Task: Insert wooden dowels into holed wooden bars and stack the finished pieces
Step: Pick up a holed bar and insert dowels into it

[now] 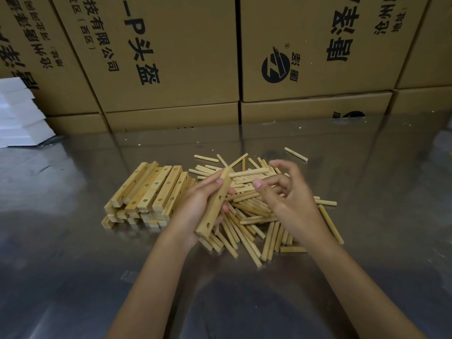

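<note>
Left hand [195, 204] grips one holed wooden bar [215, 204], fingers curled round it from beneath, thumb lying along its upper left edge. The bar is held tilted, far end up and away, near end low toward the wrist. Two drilled holes show on its upper face, one near the middle and one near the near end.

One dowel [249, 172] stands out sideways from the far end of the held bar, pointing to the right. Whether it is seated in a hole or only lies against the bar, I cannot tell.

Right hand [286, 194] hovers over the loose dowel pile [247, 216], just right of the bar. Fingers are bent and spread, thumb pointing left toward the bar. Whether the fingers pinch a dowel, I cannot tell; the region is blurred.

The dowel pile lies scattered on the metal table [73, 265], under and right of both hands. One stray dowel [296, 154] lies apart at the far right edge of the pile.

A stack of holed bars [146, 194] sits on the table just left of the left hand, several layers deep, holes facing up on the top row.

Behind the table: cardboard boxes [171, 57] with black printed characters, stacked in a wall. White foam blocks [19, 113] lie at the far left.
</note>
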The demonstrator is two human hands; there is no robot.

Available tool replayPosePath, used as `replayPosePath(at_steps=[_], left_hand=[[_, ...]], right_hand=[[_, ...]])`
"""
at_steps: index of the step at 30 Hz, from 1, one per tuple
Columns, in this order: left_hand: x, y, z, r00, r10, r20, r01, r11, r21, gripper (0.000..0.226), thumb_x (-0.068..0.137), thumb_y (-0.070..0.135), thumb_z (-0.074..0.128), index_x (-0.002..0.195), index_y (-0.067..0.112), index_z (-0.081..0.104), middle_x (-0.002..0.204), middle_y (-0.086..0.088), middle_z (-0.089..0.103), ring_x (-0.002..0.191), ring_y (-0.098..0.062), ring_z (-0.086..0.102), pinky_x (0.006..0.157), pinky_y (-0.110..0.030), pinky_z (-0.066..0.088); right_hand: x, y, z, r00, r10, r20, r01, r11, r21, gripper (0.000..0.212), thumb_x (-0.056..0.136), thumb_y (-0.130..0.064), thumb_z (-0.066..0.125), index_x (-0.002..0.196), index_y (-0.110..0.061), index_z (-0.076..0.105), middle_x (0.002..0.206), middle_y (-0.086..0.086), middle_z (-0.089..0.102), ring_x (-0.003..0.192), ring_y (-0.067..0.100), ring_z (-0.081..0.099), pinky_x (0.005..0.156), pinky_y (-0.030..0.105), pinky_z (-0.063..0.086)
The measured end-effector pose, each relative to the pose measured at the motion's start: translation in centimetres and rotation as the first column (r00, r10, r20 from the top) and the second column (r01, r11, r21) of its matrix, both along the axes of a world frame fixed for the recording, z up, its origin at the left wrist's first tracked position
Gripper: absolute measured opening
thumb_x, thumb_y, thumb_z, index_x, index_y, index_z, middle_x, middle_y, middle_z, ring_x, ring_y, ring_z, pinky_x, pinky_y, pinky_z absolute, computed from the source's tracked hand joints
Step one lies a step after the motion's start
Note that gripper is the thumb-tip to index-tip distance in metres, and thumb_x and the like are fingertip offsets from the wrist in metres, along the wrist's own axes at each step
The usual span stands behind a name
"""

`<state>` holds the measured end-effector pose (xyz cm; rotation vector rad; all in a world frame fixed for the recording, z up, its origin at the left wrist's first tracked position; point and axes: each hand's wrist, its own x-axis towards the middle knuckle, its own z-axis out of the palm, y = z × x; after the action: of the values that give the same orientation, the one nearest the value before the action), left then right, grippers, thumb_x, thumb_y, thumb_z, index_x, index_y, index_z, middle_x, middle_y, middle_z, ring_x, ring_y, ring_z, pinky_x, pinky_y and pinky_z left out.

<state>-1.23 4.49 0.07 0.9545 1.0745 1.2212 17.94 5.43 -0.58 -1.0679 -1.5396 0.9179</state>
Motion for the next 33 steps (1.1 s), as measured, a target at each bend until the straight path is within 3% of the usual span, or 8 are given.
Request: replayPosePath(at_steps=[3, 5, 7, 10, 14, 21, 26, 33], left_hand=[[-0.4, 0.1, 0.1, 0.992, 0.053, 0.115, -0.052, 0.999, -0.014, 0.033, 0.103, 0.02, 0.048, 0.135, 0.023, 0.057, 0.087, -0.005, 0.071, 0.056, -0.012, 0.056, 0.038, -0.022, 0.042], [-0.6, 0.1, 0.1, 0.982, 0.065, 0.176, -0.061, 0.998, -0.023, 0.032, 0.103, 0.019, 0.046, 0.134, 0.019, 0.056, 0.084, -0.004, 0.07, 0.055, -0.012, 0.054, 0.036, -0.021, 0.04], [-0.7, 0.0, 0.1, 0.977, 0.065, 0.203, -0.059, 0.998, -0.035, 0.032, 0.104, 0.018, 0.044, 0.134, 0.016, 0.056, 0.082, -0.005, 0.068, 0.055, -0.012, 0.053, 0.036, -0.02, 0.039], [-0.6, 0.1, 0.0, 0.977, 0.071, 0.202, -0.064, 0.997, -0.042, 0.032, 0.104, 0.018, 0.045, 0.133, 0.016, 0.056, 0.083, -0.005, 0.069, 0.056, -0.012, 0.054, 0.036, -0.02, 0.04], [-0.1, -0.1, -0.2, 0.986, 0.055, 0.159, -0.047, 0.997, -0.055, 0.033, 0.103, 0.022, 0.047, 0.133, 0.023, 0.06, 0.084, -0.002, 0.071, 0.057, -0.01, 0.057, 0.04, -0.02, 0.044], [1.8, -0.3, -0.4, 0.999, 0.029, 0.034, -0.027, 0.997, -0.067, 0.033, 0.101, 0.028, 0.051, 0.13, 0.035, 0.064, 0.089, 0.003, 0.073, 0.058, -0.007, 0.06, 0.044, -0.021, 0.044], [2.2, -0.2, -0.8, 1.0, 0.024, 0.018, -0.023, 0.999, -0.045, 0.032, 0.101, 0.03, 0.053, 0.13, 0.038, 0.064, 0.087, 0.006, 0.072, 0.06, -0.009, 0.059, 0.044, -0.023, 0.042], [2.9, -0.4, -1.4, 0.998, 0.035, -0.047, -0.035, 0.999, 0.003, 0.03, 0.102, 0.032, 0.051, 0.125, 0.043, 0.066, 0.102, 0.004, 0.076, 0.065, -0.005, 0.064, 0.046, -0.022, 0.043]], right_hand=[[0.8, 0.3, -0.3, 0.936, 0.139, 0.323, -0.14, 0.99, -0.018, 0.021, 0.086, -0.024, 0.071, 0.099, -0.038, 0.062, 0.089, -0.012, 0.063, 0.089, 0.005, 0.054, 0.082, 0.028, 0.046], [0.9, 0.2, -0.8, 0.743, 0.16, 0.65, -0.216, 0.976, 0.006, 0.016, 0.083, -0.026, 0.071, 0.091, -0.038, 0.064, 0.094, -0.018, 0.055, 0.098, 0.003, 0.043, 0.091, 0.029, 0.039], [0.6, 0.2, -1.3, 0.649, 0.119, 0.751, -0.241, 0.969, 0.054, 0.014, 0.084, -0.028, 0.07, 0.092, -0.038, 0.064, 0.097, -0.019, 0.05, 0.101, 0.004, 0.037, 0.098, 0.032, 0.037], [0.0, -0.1, -1.2, 0.746, 0.032, 0.666, -0.209, 0.96, 0.188, 0.008, 0.091, -0.029, 0.065, 0.095, -0.035, 0.062, 0.098, -0.019, 0.054, 0.101, 0.003, 0.042, 0.097, 0.038, 0.04], [-1.0, -1.1, -0.3, 0.899, -0.011, 0.437, -0.15, 0.931, 0.332, 0.013, 0.097, -0.04, 0.051, 0.109, -0.041, 0.058, 0.089, -0.018, 0.063, 0.081, 0.007, 0.061, 0.075, 0.035, 0.051], [-1.5, -1.9, -0.5, 0.806, -0.218, 0.551, -0.088, 0.875, 0.476, 0.02, 0.093, -0.035, 0.063, 0.111, -0.037, 0.07, 0.082, -0.011, 0.051, 0.072, 0.008, 0.052, 0.06, 0.022, 0.032], [-1.3, -1.8, -0.5, 0.789, -0.219, 0.574, -0.104, 0.873, 0.476, 0.02, 0.091, -0.029, 0.066, 0.109, -0.033, 0.074, 0.083, -0.013, 0.047, 0.076, 0.003, 0.045, 0.058, 0.012, 0.029], [-0.9, -1.4, -0.3, 0.805, -0.122, 0.58, -0.156, 0.9, 0.406, 0.015, 0.093, -0.025, 0.061, 0.103, -0.028, 0.073, 0.087, -0.014, 0.059, 0.079, 0.007, 0.056, 0.065, 0.031, 0.049]])
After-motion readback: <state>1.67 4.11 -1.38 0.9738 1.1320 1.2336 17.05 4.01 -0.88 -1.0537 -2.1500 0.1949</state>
